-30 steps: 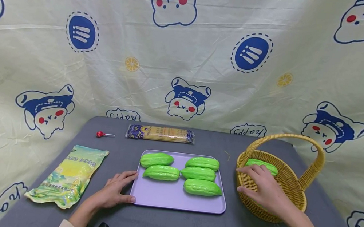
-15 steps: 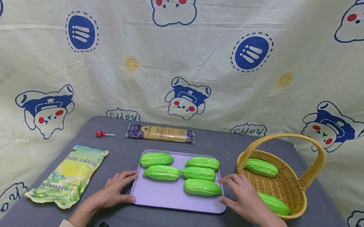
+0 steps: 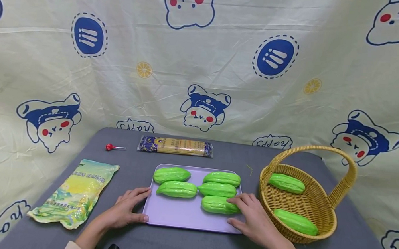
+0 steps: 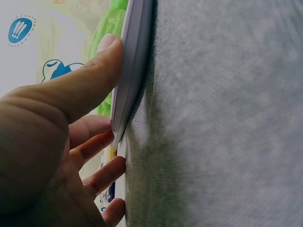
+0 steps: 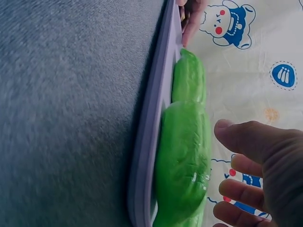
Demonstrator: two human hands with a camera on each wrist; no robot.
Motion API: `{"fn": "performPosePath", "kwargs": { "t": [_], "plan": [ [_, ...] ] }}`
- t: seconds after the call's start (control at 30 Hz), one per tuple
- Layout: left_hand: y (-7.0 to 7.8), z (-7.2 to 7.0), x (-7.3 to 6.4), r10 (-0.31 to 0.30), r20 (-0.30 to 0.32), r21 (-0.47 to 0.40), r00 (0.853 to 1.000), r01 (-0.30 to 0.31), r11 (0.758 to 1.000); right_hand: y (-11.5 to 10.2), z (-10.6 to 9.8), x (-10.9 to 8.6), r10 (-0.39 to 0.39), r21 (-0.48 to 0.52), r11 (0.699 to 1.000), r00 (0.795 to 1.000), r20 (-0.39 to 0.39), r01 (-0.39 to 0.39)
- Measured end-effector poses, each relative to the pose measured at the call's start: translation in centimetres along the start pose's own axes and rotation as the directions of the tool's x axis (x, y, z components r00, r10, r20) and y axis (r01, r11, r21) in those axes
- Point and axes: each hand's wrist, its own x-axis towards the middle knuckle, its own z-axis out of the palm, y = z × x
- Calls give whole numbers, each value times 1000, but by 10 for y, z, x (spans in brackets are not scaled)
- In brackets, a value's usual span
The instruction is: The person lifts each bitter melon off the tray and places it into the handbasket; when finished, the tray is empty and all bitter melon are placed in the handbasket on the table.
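A lilac tray (image 3: 173,214) carries several green ridged gourds: two on its left half and three stacked front to back on its right. My left hand (image 3: 128,208) rests against the tray's left edge; in the left wrist view its thumb (image 4: 90,80) lies along the rim. Over the tray's right side hovers my right hand (image 3: 253,220), fingers spread, beside the nearest gourd (image 3: 215,205). The right wrist view has a gap between the thumb and that gourd (image 5: 182,161). To the right, a wicker basket (image 3: 308,207) holds a rear gourd (image 3: 286,183) and a front gourd (image 3: 296,223).
A yellow-green printed bag (image 3: 74,192) lies left of the tray. Behind the tray are a pack of dry noodles (image 3: 183,147) and a red lollipop (image 3: 110,147). The basket's tall handle (image 3: 347,179) arches up at the right. A patterned cloth hangs behind the grey table.
My right hand has moved left from the basket to above the tray's right side, uncovering the front gourd in the basket. My left hand has stayed in place.
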Motion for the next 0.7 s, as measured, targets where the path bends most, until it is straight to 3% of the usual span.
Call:
{"fn": "performPosePath", "kwargs": {
  "t": [0.27,0.7],
  "plan": [
    [-1,0,1,-11,6,-14,1000,11,1000,-2,15,7,29,-16,999,999,-15,-29],
    [-4,2,2,7,3,-3,1000,-7,1000,-2,28,13,99,-37,995,995,22,-98]
  ]
}}
